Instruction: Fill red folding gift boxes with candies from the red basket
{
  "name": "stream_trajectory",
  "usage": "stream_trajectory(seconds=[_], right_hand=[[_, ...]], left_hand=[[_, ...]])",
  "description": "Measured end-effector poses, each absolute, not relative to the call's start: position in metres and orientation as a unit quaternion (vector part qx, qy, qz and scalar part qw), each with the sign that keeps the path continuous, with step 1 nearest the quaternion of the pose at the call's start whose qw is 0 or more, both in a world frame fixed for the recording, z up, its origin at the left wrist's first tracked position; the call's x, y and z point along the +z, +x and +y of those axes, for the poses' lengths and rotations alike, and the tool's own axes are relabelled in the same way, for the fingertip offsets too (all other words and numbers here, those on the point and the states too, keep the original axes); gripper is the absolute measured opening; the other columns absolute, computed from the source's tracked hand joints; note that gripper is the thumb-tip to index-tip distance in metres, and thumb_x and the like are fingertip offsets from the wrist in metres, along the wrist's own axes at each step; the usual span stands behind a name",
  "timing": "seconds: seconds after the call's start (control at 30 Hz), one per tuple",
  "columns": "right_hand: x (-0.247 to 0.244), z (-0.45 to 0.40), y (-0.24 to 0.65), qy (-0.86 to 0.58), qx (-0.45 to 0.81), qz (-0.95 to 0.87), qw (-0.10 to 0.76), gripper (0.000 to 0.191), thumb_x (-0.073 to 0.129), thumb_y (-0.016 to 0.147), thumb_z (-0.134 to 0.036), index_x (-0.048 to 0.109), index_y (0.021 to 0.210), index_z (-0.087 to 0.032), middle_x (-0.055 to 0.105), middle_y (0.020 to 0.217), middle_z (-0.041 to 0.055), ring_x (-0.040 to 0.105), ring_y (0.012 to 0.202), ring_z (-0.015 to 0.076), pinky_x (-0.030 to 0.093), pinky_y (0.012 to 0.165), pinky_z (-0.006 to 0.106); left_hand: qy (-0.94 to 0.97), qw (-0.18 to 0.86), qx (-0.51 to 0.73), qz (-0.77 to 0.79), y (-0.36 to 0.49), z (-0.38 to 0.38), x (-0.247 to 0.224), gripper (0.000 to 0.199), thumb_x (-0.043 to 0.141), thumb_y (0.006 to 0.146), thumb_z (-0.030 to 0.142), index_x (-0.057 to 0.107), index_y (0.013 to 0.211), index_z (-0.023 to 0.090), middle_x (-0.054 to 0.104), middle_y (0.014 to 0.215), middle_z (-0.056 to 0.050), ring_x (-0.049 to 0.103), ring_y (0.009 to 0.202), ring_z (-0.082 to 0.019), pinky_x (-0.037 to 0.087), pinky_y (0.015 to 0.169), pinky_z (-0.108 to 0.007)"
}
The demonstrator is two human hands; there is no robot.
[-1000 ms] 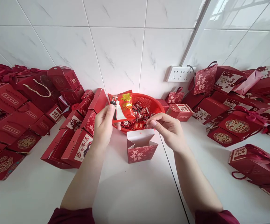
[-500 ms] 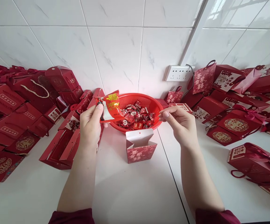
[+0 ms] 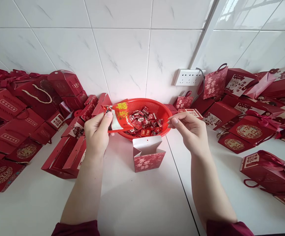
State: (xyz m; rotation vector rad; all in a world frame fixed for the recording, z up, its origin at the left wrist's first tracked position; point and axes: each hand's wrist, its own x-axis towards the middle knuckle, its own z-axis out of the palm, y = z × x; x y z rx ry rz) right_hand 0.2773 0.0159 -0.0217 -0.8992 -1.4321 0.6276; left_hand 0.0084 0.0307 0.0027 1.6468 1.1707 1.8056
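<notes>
My left hand [image 3: 98, 132] grips a red and white packet [image 3: 120, 117] with yellow lettering, held over the left rim of a red plastic basket [image 3: 165, 110]. Small red-wrapped candies [image 3: 146, 121] lie in the basket. At the basket's right edge is my right hand [image 3: 191, 129], its thumb and fingers drawn together; whatever they hold, if anything, is too small to name. Between my forearms, in front of the basket, a small red box [image 3: 149, 161] stands upright with its top open and its back flap raised.
Red gift boxes [image 3: 9, 131] are stacked at the left, with open boxes [image 3: 63, 157] beside my left forearm. More red boxes [image 3: 246, 127] crowd the right side. A socket strip [image 3: 189, 77] is on the tiled wall.
The packet in my left hand has shifted slightly right and down, and now tilts the other way. My right hand and the small box have hardly moved.
</notes>
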Motion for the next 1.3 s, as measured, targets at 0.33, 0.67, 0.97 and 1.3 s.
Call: stream_trajectory(seconds=[0.33,0.67,0.97,1.3], right_hand=[[-0.013,-0.004,0.249,-0.299,0.329,-0.780,0.440,0.024,0.060,0.097,-0.043,0.067,0.093,-0.021,0.068,0.086,0.0026,0.062,0.076,0.0177,0.049,0.066,0.028],[-0.008,-0.025,0.243,-0.189,0.129,-0.898,0.375,0.036,0.049,0.103,-0.044,0.063,0.086,-0.015,0.060,0.073,0.0044,0.052,0.065,0.0164,0.040,0.063,0.030],[-0.006,-0.031,0.243,-0.184,0.058,-0.906,0.377,0.038,0.043,0.106,-0.037,0.057,0.079,-0.015,0.054,0.069,0.0037,0.043,0.063,0.0162,0.036,0.062,0.030],[-0.005,-0.027,0.250,-0.195,0.098,-0.902,0.372,0.019,0.054,0.095,-0.028,0.058,0.080,-0.016,0.057,0.073,0.0042,0.045,0.065,0.0164,0.036,0.063,0.030]], left_hand=[[0.819,0.193,0.433,0.324,0.025,0.006,0.012,0.036,0.053,0.097,0.032,0.050,0.064,0.019,0.049,0.065,0.000,0.045,0.059,-0.013,0.036,0.055,-0.027],[0.923,0.214,0.193,0.255,0.011,-0.020,0.035,0.036,0.074,0.081,0.053,0.068,0.088,0.018,0.065,0.073,-0.002,0.059,0.066,-0.015,0.045,0.064,-0.026],[0.917,0.198,0.172,0.300,0.010,-0.028,0.037,0.032,0.071,0.084,0.051,0.069,0.081,0.019,0.065,0.071,0.000,0.060,0.066,-0.015,0.045,0.062,-0.025],[0.932,0.173,0.227,0.222,0.020,-0.014,0.028,0.011,0.060,0.089,0.024,0.068,0.082,0.020,0.066,0.070,-0.002,0.061,0.068,-0.017,0.048,0.068,-0.029]])
